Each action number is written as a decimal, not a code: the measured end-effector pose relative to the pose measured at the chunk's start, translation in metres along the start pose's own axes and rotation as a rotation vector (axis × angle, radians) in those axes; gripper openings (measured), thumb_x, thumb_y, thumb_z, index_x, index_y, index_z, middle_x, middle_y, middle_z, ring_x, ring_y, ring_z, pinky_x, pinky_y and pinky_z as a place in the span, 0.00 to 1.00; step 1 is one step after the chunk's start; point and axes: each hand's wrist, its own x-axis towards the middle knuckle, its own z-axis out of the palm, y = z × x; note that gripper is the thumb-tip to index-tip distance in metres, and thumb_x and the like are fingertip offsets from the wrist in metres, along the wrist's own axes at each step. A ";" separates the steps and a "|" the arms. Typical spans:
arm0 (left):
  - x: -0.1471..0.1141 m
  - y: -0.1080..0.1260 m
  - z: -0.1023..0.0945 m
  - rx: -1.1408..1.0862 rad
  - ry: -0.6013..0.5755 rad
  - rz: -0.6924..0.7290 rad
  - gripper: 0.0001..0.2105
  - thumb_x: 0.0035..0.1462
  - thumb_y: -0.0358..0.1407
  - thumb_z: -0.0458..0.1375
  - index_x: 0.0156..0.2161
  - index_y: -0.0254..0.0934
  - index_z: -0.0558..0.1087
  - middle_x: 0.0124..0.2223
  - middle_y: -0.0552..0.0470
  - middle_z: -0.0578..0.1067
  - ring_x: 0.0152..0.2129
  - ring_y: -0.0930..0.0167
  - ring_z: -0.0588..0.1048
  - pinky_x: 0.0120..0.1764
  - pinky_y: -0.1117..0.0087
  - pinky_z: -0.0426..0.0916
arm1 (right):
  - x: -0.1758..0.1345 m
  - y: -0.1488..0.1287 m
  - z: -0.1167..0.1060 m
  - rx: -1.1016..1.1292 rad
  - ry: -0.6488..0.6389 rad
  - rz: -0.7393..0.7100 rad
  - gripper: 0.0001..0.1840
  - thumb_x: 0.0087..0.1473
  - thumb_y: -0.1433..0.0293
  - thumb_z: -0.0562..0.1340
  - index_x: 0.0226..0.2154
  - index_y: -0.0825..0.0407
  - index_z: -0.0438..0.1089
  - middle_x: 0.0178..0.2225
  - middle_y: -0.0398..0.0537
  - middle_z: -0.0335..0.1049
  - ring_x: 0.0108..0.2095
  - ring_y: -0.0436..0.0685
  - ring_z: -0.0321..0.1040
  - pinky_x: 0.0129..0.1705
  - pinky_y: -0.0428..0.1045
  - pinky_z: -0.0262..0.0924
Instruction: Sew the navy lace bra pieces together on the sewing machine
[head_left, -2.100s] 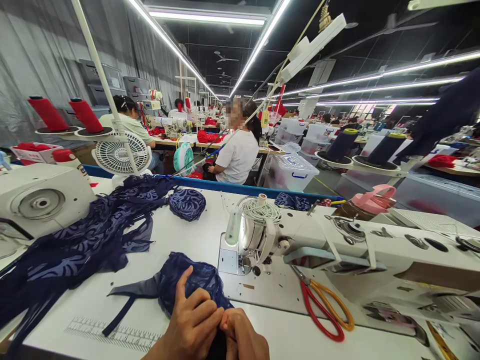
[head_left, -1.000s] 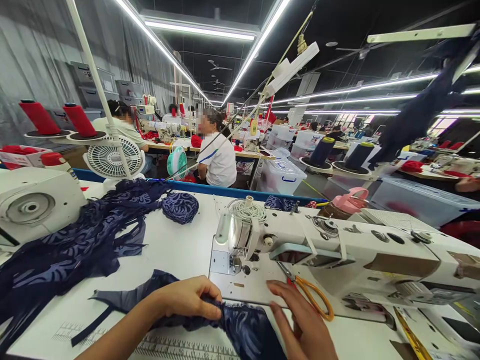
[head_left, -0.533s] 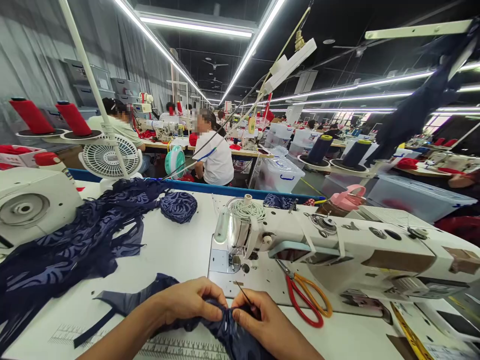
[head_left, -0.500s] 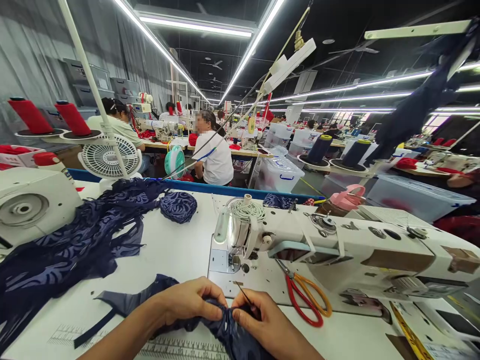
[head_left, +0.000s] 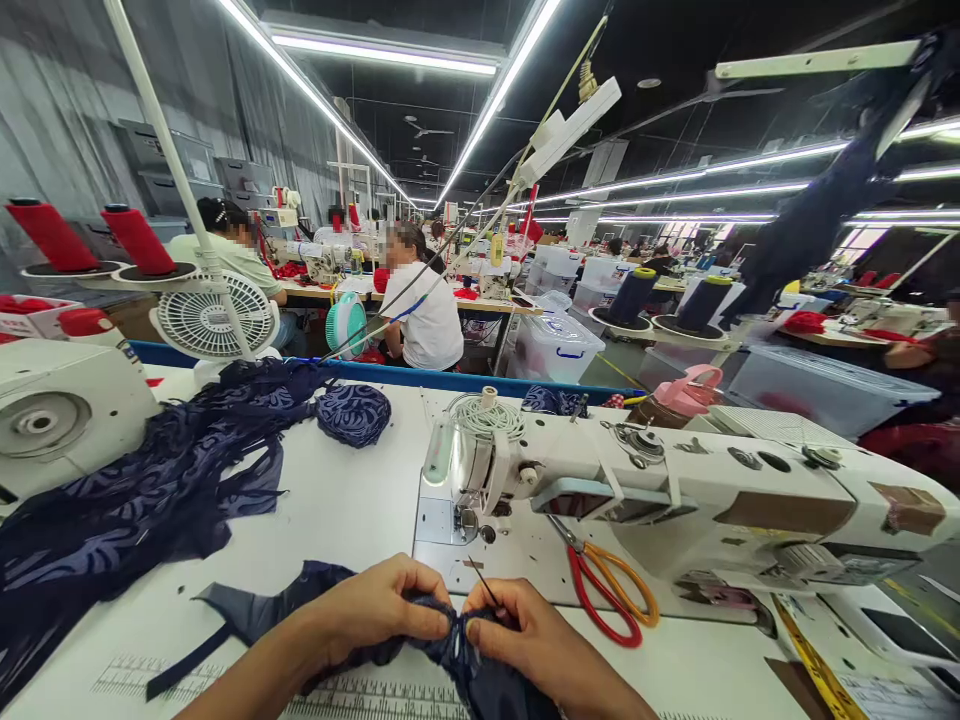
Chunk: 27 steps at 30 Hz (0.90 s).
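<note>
On the white, smooth-topped sewing table, at its near edge below the machine's needle area, lies a navy, pale-patterned sheer fabric piece. It looks light, soft and limp, likely to snag or fray, so the bunched seam seems the surest hold. The bare left hand pinches it there, thumb against fingers; the bare right hand pinches just beside, also clasping a thin, dark, pointed tool.
</note>
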 end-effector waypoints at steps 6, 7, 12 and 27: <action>-0.005 0.003 0.008 -0.022 0.015 0.010 0.15 0.42 0.41 0.68 0.35 0.36 0.76 0.26 0.58 0.71 0.24 0.76 0.65 0.28 0.76 0.56 | -0.003 -0.004 -0.008 0.048 -0.115 0.050 0.15 0.46 0.61 0.67 0.35 0.52 0.70 0.26 0.37 0.58 0.28 0.49 0.51 0.27 0.44 0.42; -0.006 0.004 0.009 -0.021 0.013 0.013 0.15 0.41 0.41 0.68 0.34 0.36 0.76 0.26 0.58 0.71 0.24 0.76 0.65 0.28 0.76 0.56 | -0.004 -0.005 -0.009 0.046 -0.137 0.036 0.15 0.46 0.61 0.67 0.34 0.52 0.70 0.26 0.37 0.58 0.28 0.49 0.51 0.27 0.44 0.42; -0.008 0.006 0.010 0.008 -0.017 0.036 0.14 0.42 0.42 0.67 0.33 0.35 0.76 0.27 0.58 0.70 0.26 0.75 0.66 0.30 0.75 0.58 | -0.003 -0.006 -0.012 0.047 -0.163 -0.013 0.14 0.46 0.63 0.67 0.33 0.53 0.69 0.26 0.38 0.59 0.29 0.49 0.53 0.29 0.44 0.46; -0.014 -0.001 0.003 0.914 0.751 0.945 0.10 0.63 0.26 0.50 0.40 0.41 0.71 0.33 0.53 0.70 0.30 0.68 0.66 0.41 0.65 0.61 | -0.034 -0.012 -0.002 -0.831 -0.036 -0.752 0.07 0.63 0.62 0.61 0.44 0.41 0.72 0.33 0.39 0.75 0.32 0.52 0.73 0.34 0.43 0.63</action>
